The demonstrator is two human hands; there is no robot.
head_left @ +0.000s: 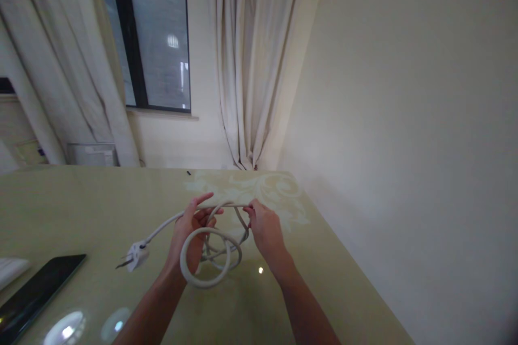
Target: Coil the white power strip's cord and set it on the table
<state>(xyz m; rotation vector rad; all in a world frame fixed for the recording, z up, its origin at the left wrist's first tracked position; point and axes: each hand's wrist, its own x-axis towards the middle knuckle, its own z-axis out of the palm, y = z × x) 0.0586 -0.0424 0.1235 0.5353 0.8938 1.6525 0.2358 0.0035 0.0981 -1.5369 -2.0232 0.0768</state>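
A thick white power cord (206, 280) lies partly coiled above a glossy yellow-green table (121, 194). My left hand (190, 234) has its fingers curled round the coil's loops, which hang down in front of the wrist. My right hand (265, 229) pinches a strand of the same cord near the top of the coil, fingers closed. The cord's white plug (136, 256) trails off to the left and rests near the table surface, its prongs pointing left.
A dark tablet or phone (36, 294) lies flat at the table's near left, next to a white object (10, 269) at the edge. A plain wall (404, 145) borders the table on the right. Curtains (251, 64) and a window (157, 32) stand beyond the far edge.
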